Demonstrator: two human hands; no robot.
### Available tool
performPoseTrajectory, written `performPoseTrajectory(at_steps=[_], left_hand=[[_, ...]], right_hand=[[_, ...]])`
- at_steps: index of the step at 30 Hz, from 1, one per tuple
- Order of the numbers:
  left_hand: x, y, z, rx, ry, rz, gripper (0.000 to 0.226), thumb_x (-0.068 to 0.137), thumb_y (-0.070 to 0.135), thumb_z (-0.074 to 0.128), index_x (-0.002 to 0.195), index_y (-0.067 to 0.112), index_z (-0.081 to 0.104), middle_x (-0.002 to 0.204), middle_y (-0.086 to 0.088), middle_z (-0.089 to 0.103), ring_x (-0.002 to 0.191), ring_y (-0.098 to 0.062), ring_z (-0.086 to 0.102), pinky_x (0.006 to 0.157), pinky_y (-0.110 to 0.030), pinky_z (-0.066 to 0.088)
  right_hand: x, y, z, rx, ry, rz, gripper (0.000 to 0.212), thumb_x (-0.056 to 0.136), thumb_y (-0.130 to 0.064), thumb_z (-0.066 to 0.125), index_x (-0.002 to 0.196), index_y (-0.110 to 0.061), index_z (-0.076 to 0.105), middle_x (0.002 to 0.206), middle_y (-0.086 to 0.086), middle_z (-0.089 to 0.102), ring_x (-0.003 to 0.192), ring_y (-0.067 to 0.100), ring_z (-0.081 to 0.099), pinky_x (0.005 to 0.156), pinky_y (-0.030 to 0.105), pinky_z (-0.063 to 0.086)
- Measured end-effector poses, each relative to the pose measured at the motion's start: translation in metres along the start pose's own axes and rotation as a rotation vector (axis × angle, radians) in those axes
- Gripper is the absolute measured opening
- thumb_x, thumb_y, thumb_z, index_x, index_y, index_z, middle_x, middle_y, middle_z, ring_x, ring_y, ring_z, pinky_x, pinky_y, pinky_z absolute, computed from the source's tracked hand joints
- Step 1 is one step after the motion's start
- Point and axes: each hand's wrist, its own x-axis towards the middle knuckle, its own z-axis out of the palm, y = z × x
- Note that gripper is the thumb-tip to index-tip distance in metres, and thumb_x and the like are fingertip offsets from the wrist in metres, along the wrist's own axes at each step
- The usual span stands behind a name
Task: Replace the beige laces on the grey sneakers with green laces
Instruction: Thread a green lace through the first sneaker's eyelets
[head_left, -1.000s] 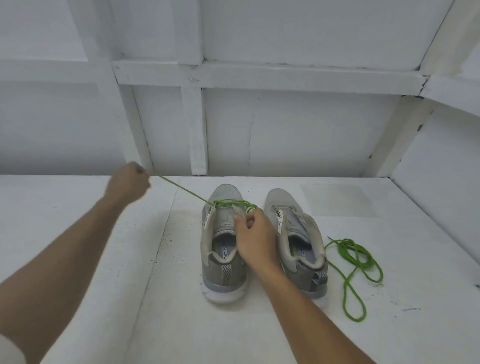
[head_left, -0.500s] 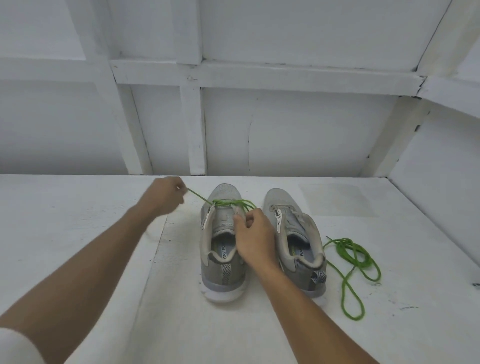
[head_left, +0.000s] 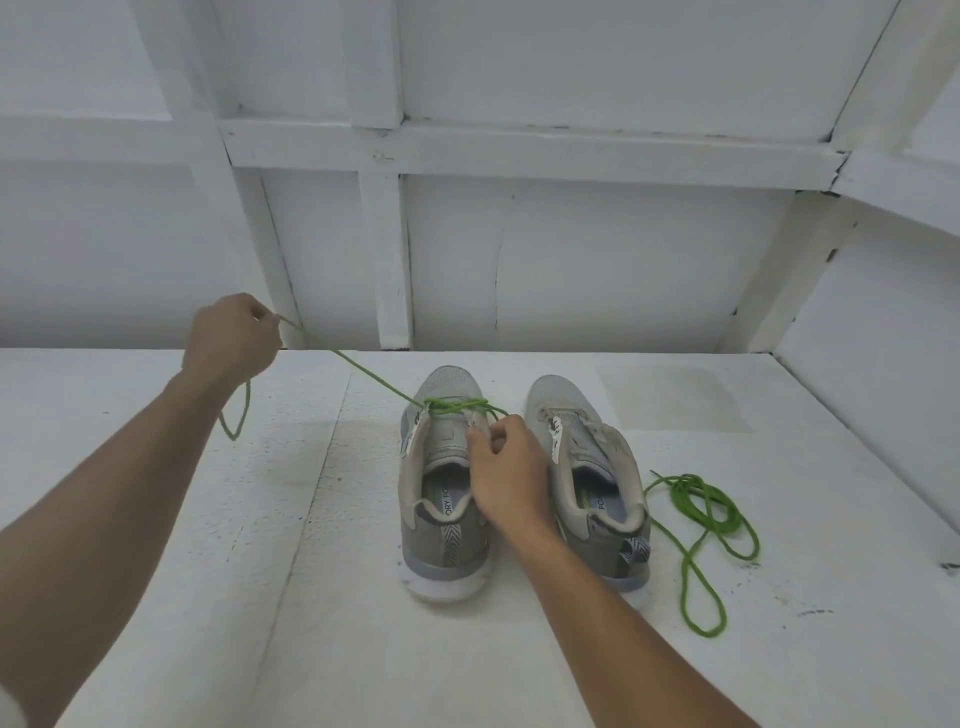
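Holding one of two green laces (head_left: 374, 375) (head_left: 684, 503): two hands (head_left: 234, 338) (head_left: 511, 478) beside two sneakers (head_left: 441, 551) (head_left: 561, 400).

left sneaker (head_left: 441, 540) and right sneaker (head_left: 566, 410) of matt grey knit mesh cloth, smooth white soles, padded fabric collars; green lace (head_left: 374, 376) of matt woven cord, spare lace (head_left: 696, 499) alike; tabletop (head_left: 260, 571) white-painted, rough, pitted, speckled; wall (head_left: 597, 270) of matt white painted boards

I'm looking at a white, speckled surface (head_left: 208, 597) that is carrying two grey sneakers: the left sneaker (head_left: 441, 545) is sitting under my right hand (head_left: 511, 478), the right sneaker (head_left: 587, 457) is standing just right of it, and a loose green lace (head_left: 691, 512) is lying coiled farther right.
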Motion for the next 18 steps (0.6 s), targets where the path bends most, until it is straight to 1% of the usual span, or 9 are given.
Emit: performPoseTrajectory(at_steps=[2, 4, 6, 8, 10, 11, 13, 16, 18], left_hand=[[-0.009, 0.006, 0.008, -0.028, -0.102, 0.021, 0.033, 0.095, 0.023, 0.055, 0.127, 0.016, 0.055, 0.100, -0.010, 0.072, 0.096, -0.030, 0.063, 0.080, -0.037, 0.050], [-0.029, 0.020, 0.023, -0.053, -0.252, 0.100, 0.053, 0.096, 0.021, 0.057, 0.146, 0.022, 0.037, 0.091, -0.004, 0.074, 0.098, -0.026, 0.063, 0.078, -0.031, 0.045], [-0.049, 0.034, 0.043, -0.019, -0.387, 0.205, 0.062, 0.097, 0.024, 0.057, 0.151, 0.026, 0.027, 0.080, 0.003, 0.073, 0.092, -0.019, 0.063, 0.077, -0.027, 0.044], [-0.062, 0.041, 0.066, 0.081, -0.507, 0.287, 0.051, 0.096, 0.028, 0.057, 0.145, 0.027, 0.041, 0.074, 0.009, 0.069, 0.084, -0.014, 0.062, 0.078, -0.025, 0.046], [-0.070, 0.043, 0.083, 0.170, -0.538, 0.327, 0.028, 0.096, 0.029, 0.055, 0.123, 0.021, 0.063, 0.075, 0.007, 0.066, 0.076, -0.014, 0.062, 0.074, -0.025, 0.048], [-0.071, 0.043, 0.088, 0.189, -0.522, 0.327, 0.023, 0.096, 0.029, 0.054, 0.111, 0.019, 0.069, 0.077, 0.005, 0.067, 0.074, -0.016, 0.063, 0.073, -0.028, 0.051], [-0.069, 0.042, 0.089, 0.191, -0.488, 0.290, 0.021, 0.095, 0.028, 0.054, 0.097, 0.016, 0.071, 0.080, 0.002, 0.070, 0.074, -0.017, 0.065, 0.072, -0.033, 0.055], [-0.057, 0.037, 0.073, 0.183, -0.451, 0.226, 0.018, 0.097, 0.026, 0.054, 0.091, 0.016, 0.068, 0.075, 0.004, 0.072, 0.068, -0.008, 0.062, 0.063, -0.026, 0.046], [-0.051, 0.031, 0.060, 0.180, -0.415, 0.196, 0.017, 0.096, 0.025, 0.055, 0.090, 0.016, 0.068, 0.072, 0.007, 0.071, 0.067, -0.007, 0.061, 0.060, -0.025, 0.045]], right_hand=[[0.000, 0.000, 0.001, 0.003, -0.005, 0.000, 0.020, 0.091, -0.034, 0.057, 0.088, -0.015, 0.053, 0.092, 0.004, 0.062, 0.085, 0.023, 0.057, 0.073, 0.032, 0.043], [0.000, -0.001, 0.001, 0.005, -0.008, 0.007, 0.020, 0.091, -0.034, 0.057, 0.087, -0.015, 0.053, 0.091, 0.004, 0.062, 0.085, 0.023, 0.057, 0.073, 0.032, 0.043], [0.000, -0.001, 0.001, 0.007, -0.009, 0.011, 0.020, 0.091, -0.034, 0.057, 0.086, -0.016, 0.052, 0.091, 0.004, 0.061, 0.085, 0.023, 0.057, 0.071, 0.031, 0.041], [-0.001, -0.001, 0.001, 0.007, -0.017, 0.015, 0.019, 0.092, -0.034, 0.057, 0.086, -0.017, 0.052, 0.092, 0.003, 0.061, 0.085, 0.022, 0.057, 0.069, 0.029, 0.038], [-0.001, -0.001, 0.000, 0.002, -0.021, 0.015, 0.019, 0.092, -0.035, 0.056, 0.086, -0.017, 0.052, 0.093, 0.003, 0.061, 0.085, 0.021, 0.057, 0.069, 0.028, 0.037], [-0.001, -0.001, 0.000, 0.000, -0.020, 0.014, 0.019, 0.092, -0.035, 0.056, 0.086, -0.017, 0.052, 0.093, 0.003, 0.061, 0.085, 0.021, 0.057, 0.069, 0.028, 0.037], [-0.001, -0.001, 0.000, -0.001, -0.013, 0.012, 0.019, 0.092, -0.035, 0.056, 0.086, -0.017, 0.052, 0.093, 0.003, 0.061, 0.086, 0.022, 0.057, 0.071, 0.029, 0.039], [0.000, 0.000, 0.000, -0.001, -0.017, 0.015, 0.020, 0.092, -0.036, 0.055, 0.087, -0.017, 0.052, 0.093, 0.003, 0.061, 0.086, 0.022, 0.057, 0.073, 0.031, 0.043], [0.000, 0.000, 0.000, 0.004, -0.019, 0.012, 0.020, 0.092, -0.036, 0.055, 0.087, -0.017, 0.052, 0.093, 0.003, 0.061, 0.086, 0.022, 0.058, 0.074, 0.032, 0.044]])
